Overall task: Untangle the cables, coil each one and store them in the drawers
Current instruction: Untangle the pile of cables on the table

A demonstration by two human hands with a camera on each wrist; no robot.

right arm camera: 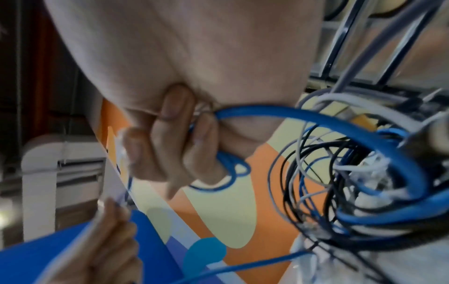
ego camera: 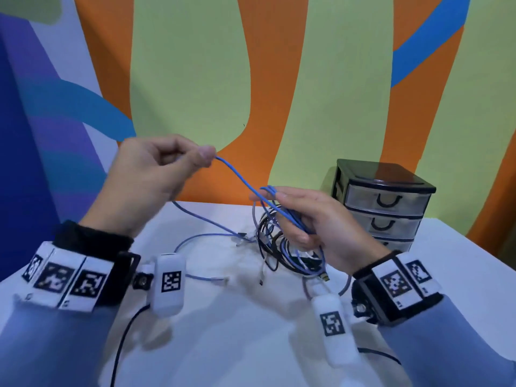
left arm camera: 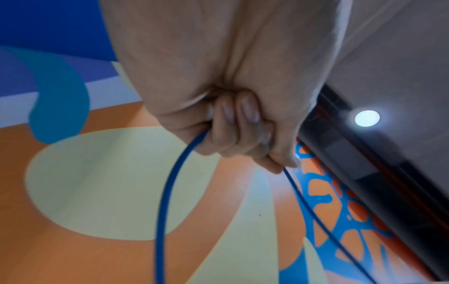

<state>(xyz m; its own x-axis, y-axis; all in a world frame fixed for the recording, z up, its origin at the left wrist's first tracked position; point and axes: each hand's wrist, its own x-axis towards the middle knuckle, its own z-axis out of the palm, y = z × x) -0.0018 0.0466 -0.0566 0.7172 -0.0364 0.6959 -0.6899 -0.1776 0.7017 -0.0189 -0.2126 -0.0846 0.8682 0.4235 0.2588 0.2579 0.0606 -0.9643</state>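
Fingers of the left hand [ego camera: 156, 174] pinched the blue cable [ego camera: 240, 178]; the right hand [ego camera: 315, 224] gripped its coiled loops above the tangle [ego camera: 279, 247] on the table [ego camera: 237, 331].

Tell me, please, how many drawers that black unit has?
3 in view, stacked in the unit: top drawer, middle drawer, bottom drawer, which the right hand partly hides.

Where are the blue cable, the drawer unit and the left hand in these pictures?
blue cable [ego camera: 237, 177]: head view, on the taut stretch between the two hands.
drawer unit [ego camera: 386, 174]: head view, on its black top.
left hand [ego camera: 156, 174]: head view, on the back of the hand pinching the cable.
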